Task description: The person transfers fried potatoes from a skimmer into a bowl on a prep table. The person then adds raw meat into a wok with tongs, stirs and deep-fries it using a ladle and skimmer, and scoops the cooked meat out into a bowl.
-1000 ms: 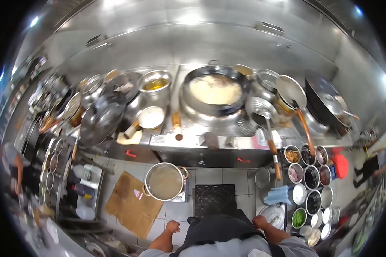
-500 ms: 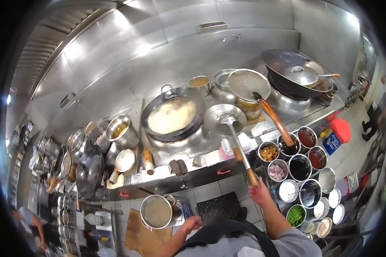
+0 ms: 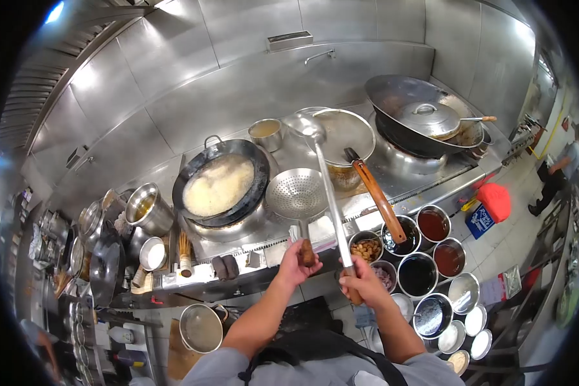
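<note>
My left hand [image 3: 294, 264] is closed around the wooden handle of a perforated round strainer [image 3: 297, 194], whose bowl hangs just right of the wok. A long metal ladle [image 3: 329, 186] has its wooden end in my right hand [image 3: 361, 282], with fingers wrapped round it; its bowl lies over the edge of a mesh-topped pot [image 3: 344, 136]. Pale, foamy food [image 3: 219, 186] fills the middle of the black wok [image 3: 262, 168] on the stove. Between my right hand and the stove, a brown-handled tool [image 3: 379, 199] rests across a pot of dark liquid.
A large wok with a metal lid [image 3: 426, 119] stands at the back right. Several sauce and ingredient pots [image 3: 417, 275] line my right side. A big pot [image 3: 201, 328] stands low at the left front. A person [image 3: 563, 167] is at the far right, beyond a red bag [image 3: 493, 201].
The view has turned right. My left hand has come up and taken the strainer's handle. My right hand, empty before, now grips the ladle, which has been lifted away from the strainer.
</note>
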A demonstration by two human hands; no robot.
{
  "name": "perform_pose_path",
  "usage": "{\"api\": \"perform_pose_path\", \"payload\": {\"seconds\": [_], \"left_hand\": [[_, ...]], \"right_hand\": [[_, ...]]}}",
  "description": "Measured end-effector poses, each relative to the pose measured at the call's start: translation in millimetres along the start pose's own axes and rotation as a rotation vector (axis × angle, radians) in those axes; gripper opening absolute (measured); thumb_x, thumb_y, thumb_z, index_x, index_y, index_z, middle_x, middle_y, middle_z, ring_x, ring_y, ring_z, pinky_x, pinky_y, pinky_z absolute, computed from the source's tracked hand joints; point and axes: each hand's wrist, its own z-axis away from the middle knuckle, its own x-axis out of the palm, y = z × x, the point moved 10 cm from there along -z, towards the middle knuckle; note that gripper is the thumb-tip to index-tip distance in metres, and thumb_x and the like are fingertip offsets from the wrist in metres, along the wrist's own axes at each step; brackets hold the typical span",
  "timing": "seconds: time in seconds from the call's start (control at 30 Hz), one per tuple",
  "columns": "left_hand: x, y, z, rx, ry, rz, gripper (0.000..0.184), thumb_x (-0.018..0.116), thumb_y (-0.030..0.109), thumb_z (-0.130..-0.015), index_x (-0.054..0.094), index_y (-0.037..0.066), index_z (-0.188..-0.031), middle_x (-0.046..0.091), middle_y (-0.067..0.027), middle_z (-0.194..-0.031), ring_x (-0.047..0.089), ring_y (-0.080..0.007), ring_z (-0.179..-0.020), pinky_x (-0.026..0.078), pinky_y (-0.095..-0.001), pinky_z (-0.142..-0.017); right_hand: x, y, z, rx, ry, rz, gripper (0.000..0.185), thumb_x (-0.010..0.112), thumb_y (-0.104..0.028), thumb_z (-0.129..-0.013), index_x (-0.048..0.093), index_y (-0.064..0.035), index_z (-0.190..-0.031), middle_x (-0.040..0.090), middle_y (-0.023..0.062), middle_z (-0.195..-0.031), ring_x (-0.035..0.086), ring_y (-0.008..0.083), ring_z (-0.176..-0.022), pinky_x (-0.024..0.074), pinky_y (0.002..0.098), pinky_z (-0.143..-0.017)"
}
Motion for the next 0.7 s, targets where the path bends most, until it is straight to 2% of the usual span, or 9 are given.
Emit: {"api": "perform_pose_path", "payload": {"seconds": [0.03,0.17,0.27,0.33,0.37,0.4,0.5,0.6,0.7], "left_hand": [[-10,4,-8,0.010,0.157,0.093,0.027,0.060,0.030,-0.084,0.052,0.005,-0.090,0.057,-0.0113,-0.071,0.058,-0.0227,-0.062,0.053,-0.0379,-0.060],[-40,27,-37,-0.049,0.124,-0.059,0.020,0.060,0.020,-0.079,0.052,0.005,-0.090,0.054,-0.0100,-0.067,0.055,-0.0211,-0.054,0.050,-0.0351,-0.050],[-27,52,7,0.075,0.164,-0.445,0.031,0.059,0.007,-0.074,0.049,0.003,-0.103,0.053,-0.0087,-0.069,0.053,-0.0188,-0.050,0.045,-0.0332,-0.041],[-15,70,62,0.298,0.311,-0.728,0.051,0.058,0.000,-0.072,0.041,0.001,-0.120,0.053,-0.0090,-0.071,0.051,-0.0170,-0.049,0.042,-0.0327,-0.038],[-12,79,85,0.327,0.342,-0.703,0.051,0.058,0.000,-0.072,0.041,0.001,-0.120,0.053,-0.0090,-0.071,0.051,-0.0170,-0.049,0.042,-0.0327,-0.038],[-1,80,102,0.327,0.292,-0.679,0.058,0.058,-0.002,-0.072,0.036,0.000,-0.126,0.052,-0.0086,-0.071,0.051,-0.0158,-0.049,0.043,-0.0321,-0.039],[7,94,126,0.461,0.273,-0.684,0.068,0.059,-0.003,-0.072,0.030,0.000,-0.133,0.051,-0.0081,-0.072,0.051,-0.0137,-0.050,0.043,-0.0300,-0.041],[-2,125,152,0.645,0.318,-0.744,0.072,0.060,-0.001,-0.074,0.026,0.003,-0.138,0.052,-0.0065,-0.076,0.051,-0.0112,-0.056,0.042,-0.0260,-0.047],[-21,170,190,0.755,0.439,-0.769,0.068,0.059,0.001,-0.076,0.029,0.005,-0.137,0.051,-0.0038,-0.074,0.050,-0.0108,-0.053,0.041,-0.0266,-0.045]], "right_hand": [[-14,-7,8,0.008,0.107,0.031,0.049,0.061,-0.003,-0.078,0.040,-0.0071,-0.122,0.051,0.0022,-0.072,0.049,0.0091,-0.050,0.0413,0.0240,-0.043],[-48,-45,36,-0.146,0.326,0.383,0.046,0.059,-0.004,-0.080,0.042,-0.0040,-0.123,0.053,0.0033,-0.075,0.051,0.0105,-0.056,0.0417,0.0246,-0.051],[-67,-52,56,-0.384,0.488,0.807,0.044,0.059,-0.007,-0.080,0.043,-0.0037,-0.121,0.054,0.0057,-0.077,0.054,0.0170,-0.062,0.0466,0.0299,-0.062],[-64,-42,56,-0.374,0.491,0.820,0.045,0.059,-0.009,-0.080,0.043,-0.0041,-0.122,0.055,0.0084,-0.080,0.056,0.0214,-0.068,0.0475,0.0339,-0.070],[-75,-17,46,-0.224,0.452,0.785,0.040,0.057,-0.006,-0.082,0.045,-0.0034,-0.119,0.058,0.0081,-0.088,0.055,0.0127,-0.071,0.0460,0.0267,-0.063],[-68,-15,35,-0.302,0.396,0.827,0.044,0.057,-0.004,-0.080,0.043,-0.0048,-0.122,0.055,0.0060,-0.078,0.052,0.0115,-0.056,0.0438,0.0262,-0.050],[-52,-9,22,-0.026,0.333,0.670,0.046,0.054,-0.001,-0.080,0.039,-0.0036,-0.123,0.051,0.0045,-0.072,0.043,0.0088,-0.041,0.0357,0.0245,-0.036],[-15,-27,3,-0.065,0.203,0.382,0.044,0.053,0.001,-0.080,0.039,-0.0034,-0.122,0.049,0.0039,-0.068,0.044,0.0097,-0.039,0.0365,0.0240,-0.035],[3,-39,-41,-0.113,0.101,0.454,0.043,0.050,0.001,-0.082,0.036,-0.0042,-0.123,0.048,0.0035,-0.064,0.044,0.0096,-0.039,0.0362,0.0237,-0.033]]}}
